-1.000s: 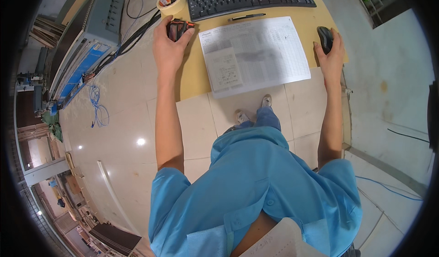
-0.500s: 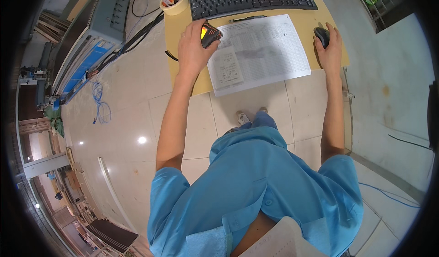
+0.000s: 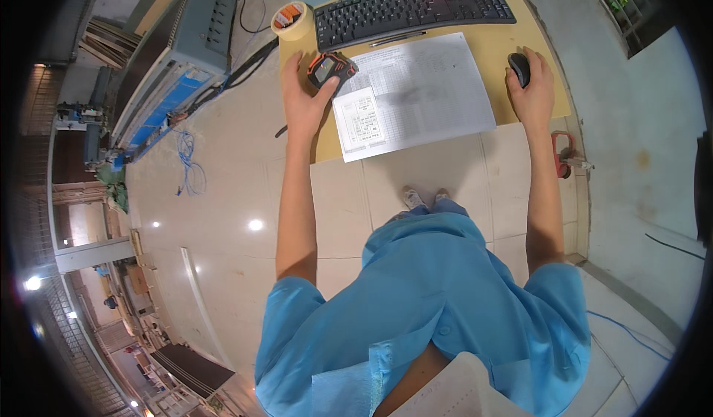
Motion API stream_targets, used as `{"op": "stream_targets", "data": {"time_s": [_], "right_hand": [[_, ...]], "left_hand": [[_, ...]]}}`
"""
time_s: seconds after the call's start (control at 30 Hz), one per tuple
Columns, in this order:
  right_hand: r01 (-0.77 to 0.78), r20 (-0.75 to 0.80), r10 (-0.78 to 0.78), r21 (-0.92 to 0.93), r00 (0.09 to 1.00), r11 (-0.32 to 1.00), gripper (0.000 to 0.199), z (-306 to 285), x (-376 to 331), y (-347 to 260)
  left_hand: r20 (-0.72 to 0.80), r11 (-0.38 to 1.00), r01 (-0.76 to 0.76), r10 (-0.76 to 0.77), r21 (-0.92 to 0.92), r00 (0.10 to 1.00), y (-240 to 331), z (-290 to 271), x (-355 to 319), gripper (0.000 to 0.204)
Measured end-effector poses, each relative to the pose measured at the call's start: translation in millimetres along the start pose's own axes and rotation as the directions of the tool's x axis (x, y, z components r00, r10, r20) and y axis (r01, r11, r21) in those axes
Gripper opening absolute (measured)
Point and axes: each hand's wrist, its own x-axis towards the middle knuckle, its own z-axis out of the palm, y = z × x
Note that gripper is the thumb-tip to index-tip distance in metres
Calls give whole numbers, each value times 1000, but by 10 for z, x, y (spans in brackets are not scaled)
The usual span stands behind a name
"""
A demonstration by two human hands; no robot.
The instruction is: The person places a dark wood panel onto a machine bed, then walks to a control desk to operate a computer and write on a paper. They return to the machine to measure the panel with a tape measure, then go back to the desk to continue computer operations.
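A black and orange tape measure [image 3: 327,69] rests at the left side of the desk, by the upper left corner of a printed sheet of paper [image 3: 431,83]. Beside it is my left hand [image 3: 303,111], its fingers stretched apart and the thumb at the tape measure's near edge. On the sheet's left part lies a small slip of paper [image 3: 358,120] with print. My right hand [image 3: 536,94] is wrapped round a black computer mouse [image 3: 520,68] at the desk's right side.
A black keyboard [image 3: 416,10] spans the back of the yellowish desk [image 3: 549,105], with a pen [image 3: 397,38] before it. A roll of tape [image 3: 293,22] stands to its left. A grey and blue machine [image 3: 197,31] is at far left, with blue cable [image 3: 189,164] on the floor.
My left hand has loosened from round the tape measure, and its fingers have spread beside it. My right hand stays on the mouse. The whole view has shifted slightly.
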Motion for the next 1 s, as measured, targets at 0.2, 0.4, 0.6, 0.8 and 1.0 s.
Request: {"op": "stream_targets", "data": {"time_s": [0.2, 0.4, 0.6, 0.8, 1.0], "right_hand": [[0, -27, 2, 61, 1000, 998, 53, 5, 33, -33], [-51, -6, 51, 77, 999, 996, 52, 41, -11, 9], [-38, -3, 39, 89, 999, 995, 52, 21, -8, 2], [-20, -20, 22, 96, 1000, 995, 53, 23, 20, -14], [17, -25, -15, 84, 1000, 996, 53, 23, -2, 7]], "left_hand": [[-131, 933, 312, -292, 178, 948, -125, -346, -351, 61], [-56, 843, 511, -509, 166, 859, -33, -284, -533, 57], [-94, 834, 457, -451, 309, 887, -18, -214, -493, 57], [-145, 887, 303, -268, 349, 952, 4, -206, -500, 56], [-113, 987, 138, -128, 82, 985, 129, -113, -442, 63]]}}
